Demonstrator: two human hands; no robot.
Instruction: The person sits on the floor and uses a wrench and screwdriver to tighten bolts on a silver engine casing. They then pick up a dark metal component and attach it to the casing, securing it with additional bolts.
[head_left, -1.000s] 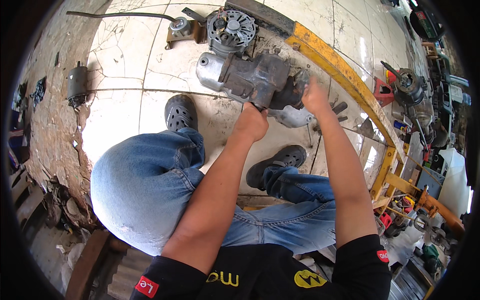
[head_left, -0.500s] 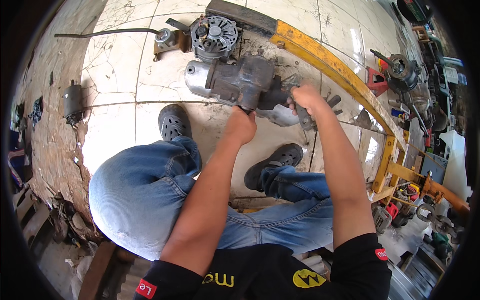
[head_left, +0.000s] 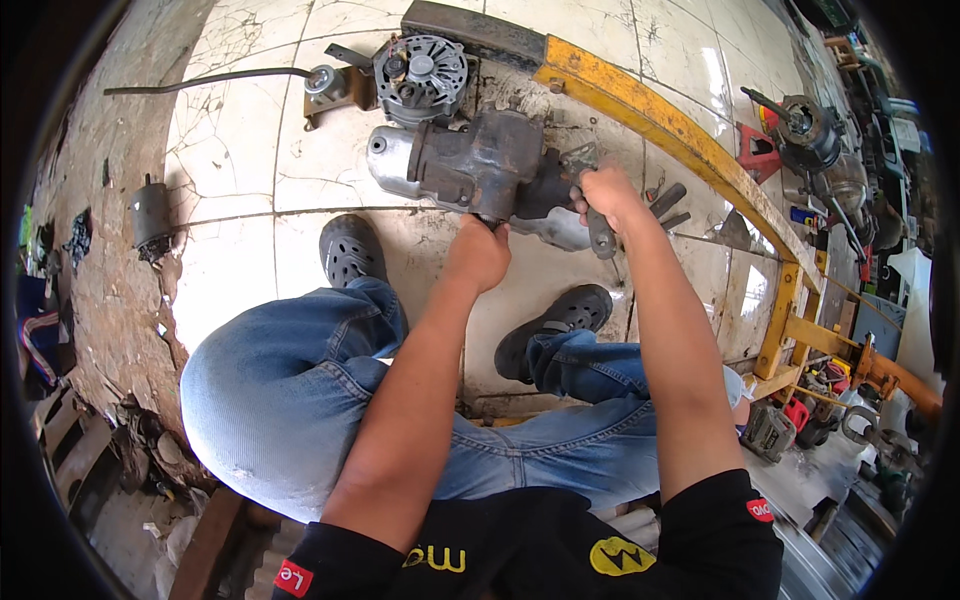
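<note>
A greasy gearbox-like metal unit (head_left: 500, 150), dark in its housing and silver at its left end, lies on the floor in front of me. My left hand (head_left: 478, 255) is closed on the short ridged shaft (head_left: 489, 221) that sticks out of its near side. At the unit's right end, my right hand (head_left: 610, 195) wraps round a dark flat metal lever (head_left: 602, 238). The lever's rounded lower end, with a hole in it, shows below my fingers. A thin metal plate (head_left: 580, 158) stands just beyond that hand. My fingertips are partly hidden.
An alternator (head_left: 422, 80) sits behind the unit, beside a bracketed part with a long rod (head_left: 215, 78). A yellow metal beam (head_left: 650, 115) curves along the far right. Dark tools (head_left: 668, 200) lie right of my hand; a small cylindrical motor (head_left: 151, 217) stands far left.
The lever in my right hand has turned slightly, and its lower end has shifted a little left. My left hand keeps its hold on the shaft. The whole view has shifted slightly.
</note>
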